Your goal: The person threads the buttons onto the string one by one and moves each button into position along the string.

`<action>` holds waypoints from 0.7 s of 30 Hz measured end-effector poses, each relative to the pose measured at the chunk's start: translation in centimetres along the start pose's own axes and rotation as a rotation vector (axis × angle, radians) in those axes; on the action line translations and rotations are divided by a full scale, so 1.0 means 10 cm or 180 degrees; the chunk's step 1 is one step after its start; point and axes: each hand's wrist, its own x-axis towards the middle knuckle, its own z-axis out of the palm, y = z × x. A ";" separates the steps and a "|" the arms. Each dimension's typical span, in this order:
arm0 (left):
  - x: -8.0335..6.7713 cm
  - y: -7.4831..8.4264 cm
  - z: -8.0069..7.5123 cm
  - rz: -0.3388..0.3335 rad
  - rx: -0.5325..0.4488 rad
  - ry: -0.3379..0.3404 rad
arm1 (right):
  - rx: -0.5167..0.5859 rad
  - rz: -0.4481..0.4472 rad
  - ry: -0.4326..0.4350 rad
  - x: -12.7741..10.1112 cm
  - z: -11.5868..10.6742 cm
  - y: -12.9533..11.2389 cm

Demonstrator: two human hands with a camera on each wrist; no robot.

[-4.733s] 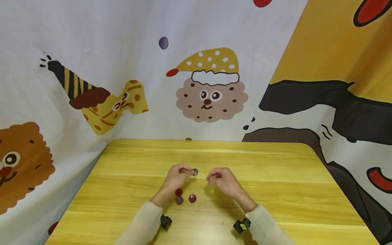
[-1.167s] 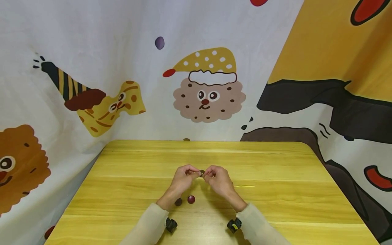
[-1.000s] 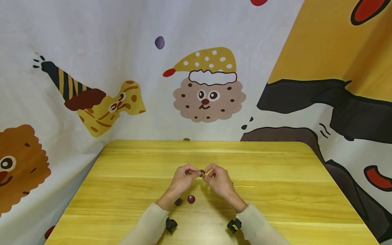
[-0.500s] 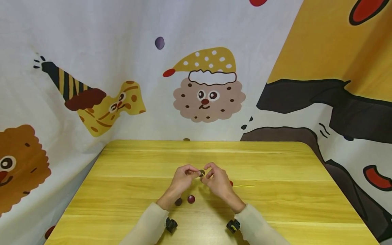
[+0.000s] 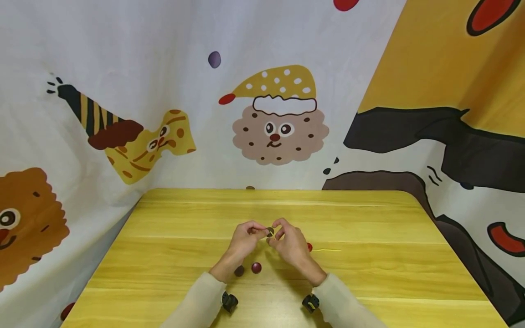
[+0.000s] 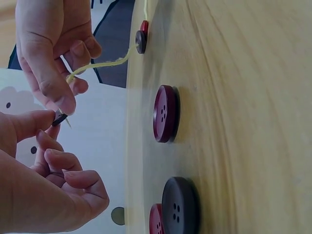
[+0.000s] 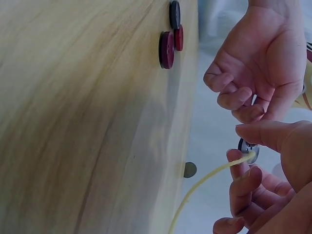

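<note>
My left hand (image 5: 244,240) pinches a small dark button (image 5: 270,232) by its edge, above the table. My right hand (image 5: 290,243) is up against the same button, thumb at its edge and fingers curled about the yellow string (image 7: 204,178). The string runs into the button, and a short tip (image 6: 68,124) pokes out in the left wrist view. Farther back along the string, a dark button (image 6: 141,42) and a red button (image 6: 145,26) stand at the table. In the head view my right hand hides most of that part.
On the wooden table (image 5: 369,255) lie a loose maroon button (image 5: 256,268), a dark button (image 5: 239,271) and a red button (image 6: 155,222), the last hidden by my left arm in the head view. A cartoon-printed cloth (image 5: 184,68) hangs behind.
Since the earliest frame my left hand has brought the dark button right to my right hand. Over the last second my right index finger has lifted away from the button, uncovering the red button beyond.
</note>
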 end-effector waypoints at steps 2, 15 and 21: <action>0.00 0.00 0.00 -0.0006 0.0003 0.0003 | -0.0011 0.0010 0.0000 0.00 0.01 0.00; 0.01 -0.01 -0.01 -0.0017 -0.0029 0.0031 | -0.0151 -0.0048 0.0105 0.01 0.08 -0.02; 0.01 -0.01 -0.02 -0.0032 -0.0029 0.0026 | -0.0140 -0.0047 0.0101 0.01 0.10 -0.01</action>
